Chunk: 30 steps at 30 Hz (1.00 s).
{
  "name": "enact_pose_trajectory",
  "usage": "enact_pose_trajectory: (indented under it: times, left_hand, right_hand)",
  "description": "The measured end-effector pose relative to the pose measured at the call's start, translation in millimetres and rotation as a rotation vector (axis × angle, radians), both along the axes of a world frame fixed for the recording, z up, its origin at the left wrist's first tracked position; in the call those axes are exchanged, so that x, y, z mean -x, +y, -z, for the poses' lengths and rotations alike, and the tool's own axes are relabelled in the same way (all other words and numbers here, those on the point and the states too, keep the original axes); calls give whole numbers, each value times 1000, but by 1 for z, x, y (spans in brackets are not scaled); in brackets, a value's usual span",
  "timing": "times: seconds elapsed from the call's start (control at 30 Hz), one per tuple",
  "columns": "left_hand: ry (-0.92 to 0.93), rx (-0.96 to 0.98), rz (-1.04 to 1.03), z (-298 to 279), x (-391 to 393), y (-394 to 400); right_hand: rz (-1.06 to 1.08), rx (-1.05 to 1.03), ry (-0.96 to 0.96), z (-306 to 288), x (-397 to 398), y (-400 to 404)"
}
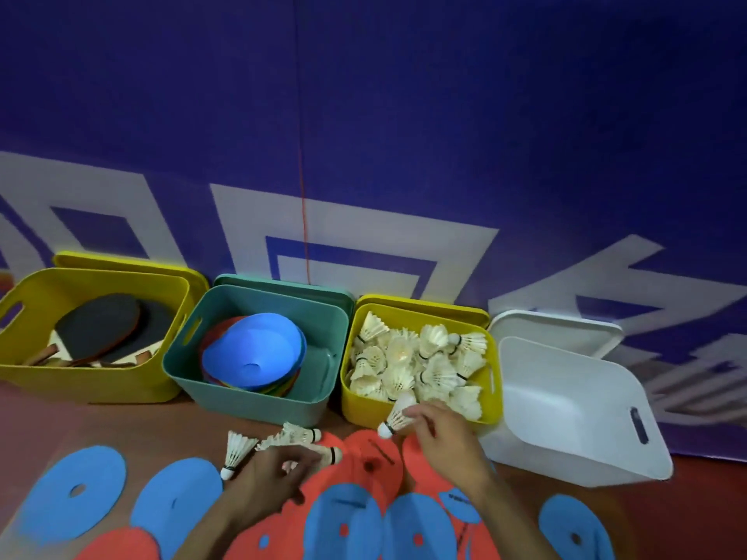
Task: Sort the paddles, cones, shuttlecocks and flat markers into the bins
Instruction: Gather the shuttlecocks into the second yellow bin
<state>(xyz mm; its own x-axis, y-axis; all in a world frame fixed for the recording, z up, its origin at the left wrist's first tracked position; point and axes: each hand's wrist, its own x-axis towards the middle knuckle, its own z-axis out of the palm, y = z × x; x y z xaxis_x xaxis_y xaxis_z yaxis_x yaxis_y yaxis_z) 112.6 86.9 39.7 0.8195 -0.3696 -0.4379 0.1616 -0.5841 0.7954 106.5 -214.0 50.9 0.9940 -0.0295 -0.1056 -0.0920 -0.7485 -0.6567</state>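
A blue wall panel (pixel 444 115) with white lettering stood behind a row of four bins on the floor (pixel 121 422). At the far right of the row, the white bin (pixel 566 406) sat tilted and held nothing visible. At the far left, a yellow bin (pixel 81 373) contained the paddles (pixel 101 327). Beside it, the teal bin (pixel 258 394) held stacked cones (pixel 252 351), a blue one uppermost. A second, smaller yellow bin (pixel 420 414) between the teal and white bins was filled with shuttlecocks (pixel 416 361). Blue and orange flat markers (pixel 72 491) lay spread over the near floor, many overlapping. The right hand (pixel 446 438) pinched one shuttlecock (pixel 398 414) by its feathers at the near rim of the smaller yellow bin. The left hand (pixel 271 474) had its fingers curled on a shuttlecock (pixel 323 454) lying on the floor, with two loose shuttlecocks (pixel 236 450) just beside it.
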Motion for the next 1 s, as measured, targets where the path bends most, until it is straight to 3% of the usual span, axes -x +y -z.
enact_pose_trajectory:
  times: [0.13, 0.3, 0.47, 0.73, 1.0]
  left_hand:
    - [-86, 44, 65, -28, -25, -46]
    - [-215, 22, 82, -60, -55, -107]
    - [-216, -2, 100, -68, -76, -159]
    - [-262, -98, 184, -51, -106, -218]
    - [-283, -157, 120, -22, -101, -211]
  right_hand:
    - [207, -135, -118, -24, -10, -51]
    - [307, -114, -119, -30, -32, -99]
    - [244, -106, 100, -11, -33, -129]
    - [235, -234, 63, -5, 5, -149]
    - [206, -264, 17, -3, 19, -147]
